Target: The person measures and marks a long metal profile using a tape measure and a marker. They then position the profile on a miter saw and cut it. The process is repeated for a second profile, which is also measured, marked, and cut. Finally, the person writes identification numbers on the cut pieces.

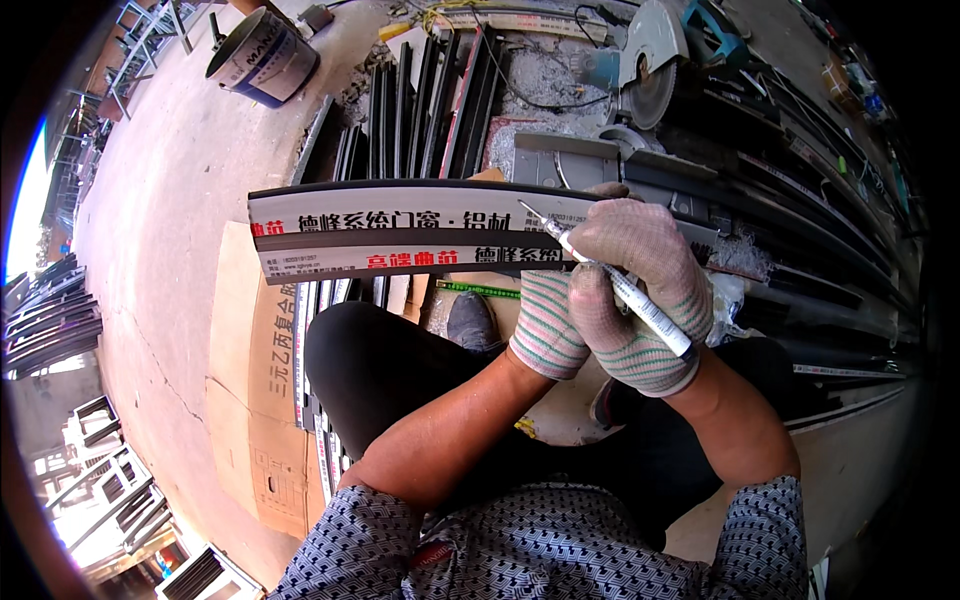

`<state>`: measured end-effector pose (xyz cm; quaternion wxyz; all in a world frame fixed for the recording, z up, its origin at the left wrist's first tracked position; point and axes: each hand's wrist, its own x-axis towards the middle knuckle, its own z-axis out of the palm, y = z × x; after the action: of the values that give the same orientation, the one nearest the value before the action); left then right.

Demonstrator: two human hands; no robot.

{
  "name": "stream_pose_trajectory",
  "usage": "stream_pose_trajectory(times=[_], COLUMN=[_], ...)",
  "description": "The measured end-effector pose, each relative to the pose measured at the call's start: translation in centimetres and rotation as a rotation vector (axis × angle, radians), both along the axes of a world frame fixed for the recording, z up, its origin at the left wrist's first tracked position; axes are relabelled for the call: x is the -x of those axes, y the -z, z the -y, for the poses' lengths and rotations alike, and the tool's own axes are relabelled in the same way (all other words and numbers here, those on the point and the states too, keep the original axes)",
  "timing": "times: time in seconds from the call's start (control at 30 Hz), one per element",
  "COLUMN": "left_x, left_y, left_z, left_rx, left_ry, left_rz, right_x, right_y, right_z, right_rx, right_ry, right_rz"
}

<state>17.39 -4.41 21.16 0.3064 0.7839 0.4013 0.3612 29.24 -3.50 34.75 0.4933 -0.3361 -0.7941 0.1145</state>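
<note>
Both my hands wear pale knitted gloves with green stripes. My left hand (548,325) is closed round a long aluminium profile (400,208) from its near side, and most of its fingers are hidden behind it. The profile lies crosswise in front of me, black-edged and covered in white printed film. My right hand (645,285) grips a slim white pen (648,312) with a dark end. Its thin tip points up and left over the profile's right part; whether it touches the film I cannot tell.
A mitre saw with a round blade (650,95) stands at the far right, metal shavings around it. Dark profiles (420,110) lie beyond my hands. A white bucket (265,60) stands far left, flattened cardboard (250,400) nearer. A green tape measure (480,289) lies by my shoe.
</note>
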Motion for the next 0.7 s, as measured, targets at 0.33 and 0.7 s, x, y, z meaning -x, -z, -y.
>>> stream_pose_trajectory(times=[0.33, 0.7], left_x=[-0.1, 0.4], left_y=[0.4, -2.0], left_z=[-0.2, -0.3], left_rx=[0.203, 0.126], left_ry=[0.011, 0.006], left_rz=[0.307, -0.122], right_x=[0.2, 0.1], right_y=[0.7, 0.1], right_z=[-0.2, -0.2], right_rx=[-0.002, 0.034], right_ry=[-0.004, -0.015], right_rz=[-0.038, -0.020])
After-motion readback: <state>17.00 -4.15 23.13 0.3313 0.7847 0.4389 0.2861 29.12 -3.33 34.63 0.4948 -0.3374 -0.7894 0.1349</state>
